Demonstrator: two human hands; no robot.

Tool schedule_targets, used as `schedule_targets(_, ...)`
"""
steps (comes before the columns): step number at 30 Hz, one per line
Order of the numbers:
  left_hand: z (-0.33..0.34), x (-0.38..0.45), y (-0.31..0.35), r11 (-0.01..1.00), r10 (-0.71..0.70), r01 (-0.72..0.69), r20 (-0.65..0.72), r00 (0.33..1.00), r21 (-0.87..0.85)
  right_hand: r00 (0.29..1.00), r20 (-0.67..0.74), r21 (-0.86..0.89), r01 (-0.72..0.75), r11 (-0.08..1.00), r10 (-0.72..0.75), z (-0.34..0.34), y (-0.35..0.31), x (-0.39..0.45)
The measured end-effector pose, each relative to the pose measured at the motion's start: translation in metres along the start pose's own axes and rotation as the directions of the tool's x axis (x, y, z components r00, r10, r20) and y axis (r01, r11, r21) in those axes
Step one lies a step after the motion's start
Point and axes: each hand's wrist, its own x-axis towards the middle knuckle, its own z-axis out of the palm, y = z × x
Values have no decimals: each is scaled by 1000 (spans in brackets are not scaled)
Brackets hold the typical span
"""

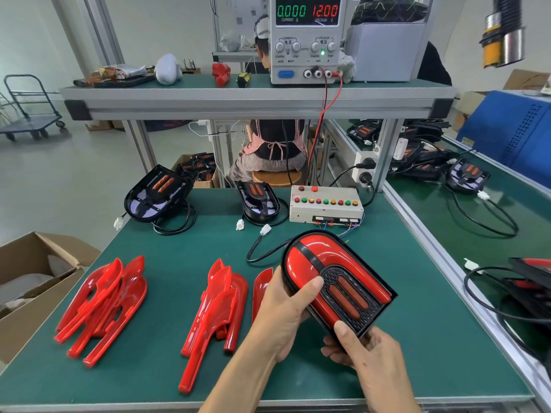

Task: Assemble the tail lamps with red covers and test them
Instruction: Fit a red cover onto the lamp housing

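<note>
- Green-matted workbench (185, 380), filling most of the view, edged in aluminium rail.
- Upper shelf (256, 96) across the back, carrying a power supply (307, 40) reading 0.000 and 12.00, red and black leads dropping from its terminals.
- Open cardboard box (32, 281) just off the bench's left edge.
- Two heaps of loose red covers on the mat: left heap (104, 308), middle heap (214, 320).
- Assembled tail lamp (334, 281), red cover fitted over black housing, held tilted above the mat at front right; black cable trailing from it to a white connector (265, 229) lying on the mat.
- Two bare black lamp housings at the back, one left (158, 193), one centre (258, 201), both without covers.
- Beige test box (326, 205) with coloured buttons, beside the centre housing.
- Left hand (283, 314) closed on the lamp's left side, thumb across the red cover.
- Right hand (363, 350) gripping the lamp's near corner, thumb on top.
</note>
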Motion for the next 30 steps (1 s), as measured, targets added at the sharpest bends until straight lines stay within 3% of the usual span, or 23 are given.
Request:
schedule_targets(4,3,-8,-11,999,-8,11,63,998,-49,1000,-11,13,-2,1000,2,0,-1,-1)
schedule_targets(14,4,-11,-19,996,22,-21,-20,1000,90,1000,-13,-1,-13,1000,13,1,-3,-3)
schedule_targets(22,5,-12,-21,999,-30,32,84,996,-20,1000,-16,23,-3,1000,3,2,-8,-2)
schedule_targets(30,5,-14,-27,991,14,-14,0,1000,131,1000,13,44,-15,999,15,0,-6,-1)
